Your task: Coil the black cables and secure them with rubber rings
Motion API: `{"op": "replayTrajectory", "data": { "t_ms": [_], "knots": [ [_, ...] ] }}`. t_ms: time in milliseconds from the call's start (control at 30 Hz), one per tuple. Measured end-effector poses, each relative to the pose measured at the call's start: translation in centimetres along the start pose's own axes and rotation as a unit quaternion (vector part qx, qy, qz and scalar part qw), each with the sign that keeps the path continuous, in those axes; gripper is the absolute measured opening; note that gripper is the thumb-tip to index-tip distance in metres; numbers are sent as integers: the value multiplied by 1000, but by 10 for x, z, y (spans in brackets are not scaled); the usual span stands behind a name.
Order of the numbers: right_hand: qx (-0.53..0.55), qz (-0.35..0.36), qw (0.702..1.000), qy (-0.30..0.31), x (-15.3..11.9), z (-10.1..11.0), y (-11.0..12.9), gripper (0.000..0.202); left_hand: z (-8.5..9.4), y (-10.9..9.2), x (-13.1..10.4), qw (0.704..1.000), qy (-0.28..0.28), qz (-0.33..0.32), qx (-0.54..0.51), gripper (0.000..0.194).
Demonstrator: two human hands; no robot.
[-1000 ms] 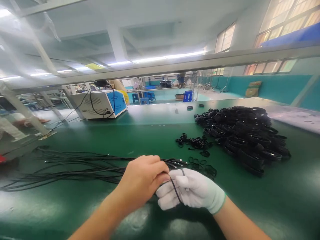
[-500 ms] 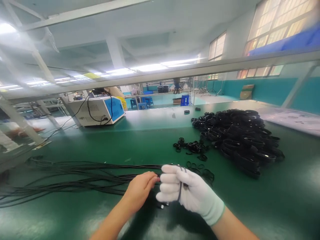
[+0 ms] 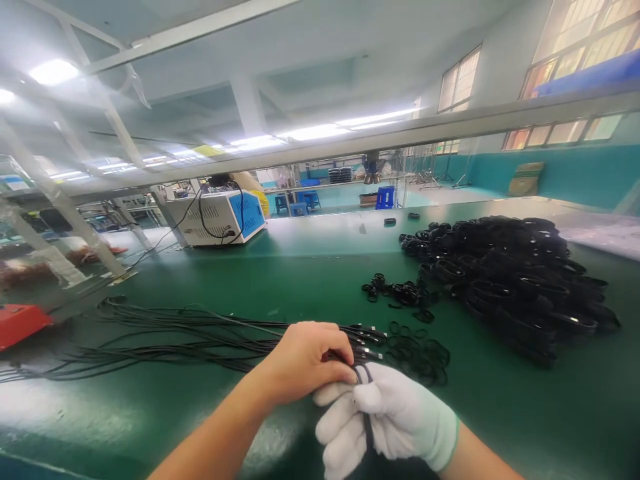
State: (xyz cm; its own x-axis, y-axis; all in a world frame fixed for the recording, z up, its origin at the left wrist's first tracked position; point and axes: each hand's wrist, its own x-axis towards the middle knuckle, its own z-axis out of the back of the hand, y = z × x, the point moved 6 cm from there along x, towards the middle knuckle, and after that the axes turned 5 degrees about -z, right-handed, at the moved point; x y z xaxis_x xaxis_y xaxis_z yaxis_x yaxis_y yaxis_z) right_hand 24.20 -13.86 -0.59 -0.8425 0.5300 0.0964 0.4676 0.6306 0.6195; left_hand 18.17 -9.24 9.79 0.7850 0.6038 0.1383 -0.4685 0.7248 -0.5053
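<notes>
My left hand point(image 3: 313, 357), bare, reaches over the cables with thumb and forefinger closed at a thin black band point(image 3: 369, 430). That band loops round the forefinger of my right hand point(image 3: 395, 417) and runs down across its palm. A white glove with a pale green cuff covers the right hand, its fingers curled and its thumb pressed in. Beneath and behind the left hand lie several black cables point(image 3: 200, 320), their light-tipped connector ends point(image 3: 370, 333) pointing right. Loose black bands point(image 3: 417, 350) lie just beyond the right hand.
A large heap of black coiled items point(image 3: 505, 280) covers the table's right side. A small pile of black loops point(image 3: 400, 291) sits left of it. At the back left stands a white and blue machine point(image 3: 220, 217); a red object point(image 3: 23, 325) is at the left edge. A rail point(image 3: 320, 152) crosses above.
My left hand has moved right and closed at the band by the right forefinger. The right hand has dropped slightly and tilted. The camera view has shifted left, bringing the red object in.
</notes>
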Motion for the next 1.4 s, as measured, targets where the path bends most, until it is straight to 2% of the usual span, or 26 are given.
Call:
{"op": "replayTrajectory", "data": {
  "t_ms": [100,167,233,300,367,467,533,600,667,733,833,900,1000,1067,1167,1267,1333,1400],
  "knots": [
    [18,-15,1000,-4,2,-2,-3,56,-19,25,1,987,-16,34,-156,8],
    [34,3,999,4,2,-6,2,52,-32,41,-4,983,-36,40,-174,17],
    [59,41,997,1,2,-9,12,42,-40,58,-13,991,-50,52,-115,27],
    [82,77,994,-12,1,-11,24,36,-41,71,-25,995,-65,77,4,31],
    [90,112,989,-27,0,-12,37,34,-42,76,-37,982,-78,102,137,29],
    [83,161,981,-66,-2,-7,52,24,-57,58,-49,956,-83,84,267,24],
    [56,173,977,-114,-4,0,53,17,-71,36,-51,949,-103,29,298,20],
    [15,168,970,-177,-7,10,49,21,-79,14,-50,945,-123,-24,302,17],
    [-17,156,963,-221,-10,18,40,32,-76,2,-45,949,-106,-46,295,16],
    [-32,134,967,-213,-10,21,30,33,-61,-2,-38,957,-71,-51,275,14],
    [-17,58,991,-123,-5,16,12,22,-27,0,-27,975,-45,-47,213,12],
    [8,8,997,-71,-2,10,1,24,-14,7,-18,991,-32,-33,125,11],
    [60,-31,997,-26,2,0,-7,33,-22,27,-8,997,-7,5,-76,9],
    [102,-27,994,-8,4,-8,-5,35,-36,43,-5,989,-14,31,-142,14],
    [130,56,990,-21,6,-12,12,31,-49,67,-10,993,-53,53,-87,28],
    [119,165,977,-60,1,-5,38,17,-50,80,-20,994,-76,73,-7,29],
    [105,204,967,-106,-4,5,50,12,-49,78,-26,989,-76,91,83,27],
    [88,222,956,-169,-10,17,56,21,-54,65,-30,977,-56,97,179,26]
  ]
}}
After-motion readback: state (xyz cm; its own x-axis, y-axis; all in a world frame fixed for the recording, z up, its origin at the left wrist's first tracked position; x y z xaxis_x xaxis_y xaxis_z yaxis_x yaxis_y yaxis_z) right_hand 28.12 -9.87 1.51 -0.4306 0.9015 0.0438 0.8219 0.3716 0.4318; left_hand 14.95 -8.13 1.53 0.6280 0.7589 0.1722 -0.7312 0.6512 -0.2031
